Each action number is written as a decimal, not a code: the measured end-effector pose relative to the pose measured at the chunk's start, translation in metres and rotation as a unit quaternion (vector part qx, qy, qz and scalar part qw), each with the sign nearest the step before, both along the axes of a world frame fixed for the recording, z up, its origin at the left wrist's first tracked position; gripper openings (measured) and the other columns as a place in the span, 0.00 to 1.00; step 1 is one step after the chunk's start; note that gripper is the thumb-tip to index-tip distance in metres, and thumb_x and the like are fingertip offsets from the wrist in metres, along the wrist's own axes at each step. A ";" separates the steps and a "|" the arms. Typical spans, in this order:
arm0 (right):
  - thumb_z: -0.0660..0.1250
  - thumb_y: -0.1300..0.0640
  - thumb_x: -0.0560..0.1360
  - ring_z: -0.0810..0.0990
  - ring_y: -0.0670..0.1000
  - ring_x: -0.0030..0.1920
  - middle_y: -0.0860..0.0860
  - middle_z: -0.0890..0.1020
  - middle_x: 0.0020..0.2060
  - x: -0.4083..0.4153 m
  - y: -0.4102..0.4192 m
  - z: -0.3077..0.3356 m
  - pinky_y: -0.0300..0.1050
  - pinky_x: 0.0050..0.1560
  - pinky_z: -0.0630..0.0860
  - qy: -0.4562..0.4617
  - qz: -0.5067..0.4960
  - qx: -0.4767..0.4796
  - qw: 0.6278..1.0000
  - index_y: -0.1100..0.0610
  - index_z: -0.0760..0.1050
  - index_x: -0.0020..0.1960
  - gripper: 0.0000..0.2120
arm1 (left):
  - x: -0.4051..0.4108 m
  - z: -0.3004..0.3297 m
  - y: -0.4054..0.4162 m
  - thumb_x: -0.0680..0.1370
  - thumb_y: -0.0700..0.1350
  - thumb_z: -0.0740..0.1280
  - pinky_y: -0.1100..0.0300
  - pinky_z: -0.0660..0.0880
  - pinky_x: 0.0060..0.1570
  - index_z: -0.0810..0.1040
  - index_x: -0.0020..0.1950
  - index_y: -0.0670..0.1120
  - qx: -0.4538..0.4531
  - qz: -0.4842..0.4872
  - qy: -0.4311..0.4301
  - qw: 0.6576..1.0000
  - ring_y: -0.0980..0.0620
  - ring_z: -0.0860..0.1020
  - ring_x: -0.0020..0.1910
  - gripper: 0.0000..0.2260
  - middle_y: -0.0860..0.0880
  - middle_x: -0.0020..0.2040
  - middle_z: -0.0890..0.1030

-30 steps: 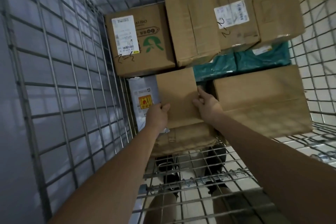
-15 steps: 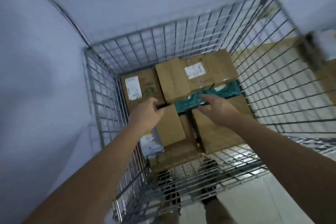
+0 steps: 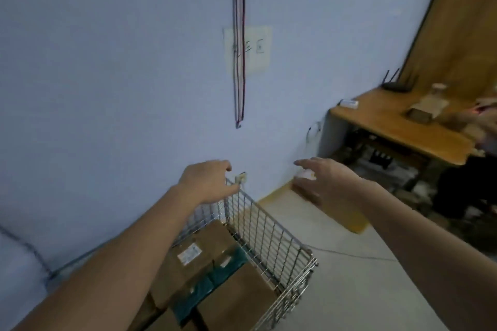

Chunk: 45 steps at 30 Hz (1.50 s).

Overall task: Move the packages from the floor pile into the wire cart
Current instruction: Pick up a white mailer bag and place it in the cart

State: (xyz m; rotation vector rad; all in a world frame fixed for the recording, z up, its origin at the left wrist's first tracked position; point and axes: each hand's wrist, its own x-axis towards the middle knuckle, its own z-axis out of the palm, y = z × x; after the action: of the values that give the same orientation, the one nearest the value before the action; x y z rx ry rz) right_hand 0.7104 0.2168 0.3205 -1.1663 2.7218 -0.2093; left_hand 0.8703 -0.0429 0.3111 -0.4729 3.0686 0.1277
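Now both hands are rising out of the wire cart (image 3: 271, 234), having let go of the small brown box they were setting down a second ago. The left hand (image 3: 208, 183) is hovering over the cart's far corner, fingers loosely curled and holding nothing; the right hand (image 3: 326, 180) is reaching outward, fingers spread and empty. The view is lifting from the cart's interior to the blue wall (image 3: 107, 75) and the wooden desk (image 3: 398, 126) at right. The packages (image 3: 204, 258), brown cartons with a teal parcel (image 3: 212, 279) between them, are lying inside the cart. Judged from this, one placement is complete and the person is turning for another; the floor pile is not visible here.
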 end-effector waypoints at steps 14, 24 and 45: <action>0.62 0.33 0.80 0.76 0.54 0.69 0.50 0.75 0.72 -0.126 0.197 0.042 0.53 0.63 0.78 0.037 -0.140 0.054 0.988 0.44 0.63 0.81 0.33 | -0.213 0.033 0.187 0.77 0.68 0.62 0.51 0.76 0.59 0.70 0.76 0.55 -0.022 -0.157 0.033 0.987 0.48 0.78 0.66 0.31 0.54 0.72 0.76; 0.63 0.36 0.81 0.75 0.54 0.71 0.50 0.73 0.75 -0.231 0.238 0.014 0.51 0.66 0.75 0.020 -0.194 0.027 0.980 0.44 0.63 0.80 0.31 | -0.357 0.010 0.233 0.78 0.64 0.62 0.50 0.75 0.57 0.71 0.75 0.53 -0.017 -0.216 -0.003 0.976 0.48 0.76 0.67 0.28 0.53 0.71 0.74; 0.62 0.37 0.82 0.76 0.53 0.67 0.50 0.74 0.72 -0.572 0.259 -0.011 0.50 0.61 0.78 0.016 -0.028 0.069 0.997 0.48 0.64 0.81 0.31 | -0.607 -0.021 0.255 0.78 0.67 0.62 0.50 0.74 0.65 0.68 0.77 0.57 0.033 -0.046 -0.025 0.998 0.50 0.75 0.71 0.30 0.55 0.75 0.74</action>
State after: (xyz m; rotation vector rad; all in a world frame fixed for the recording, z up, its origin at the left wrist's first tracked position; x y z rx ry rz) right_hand 0.1386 0.4755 0.3095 -1.0654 2.7485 -0.0091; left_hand 0.2628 0.2122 0.2902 -0.3247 3.0200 0.2091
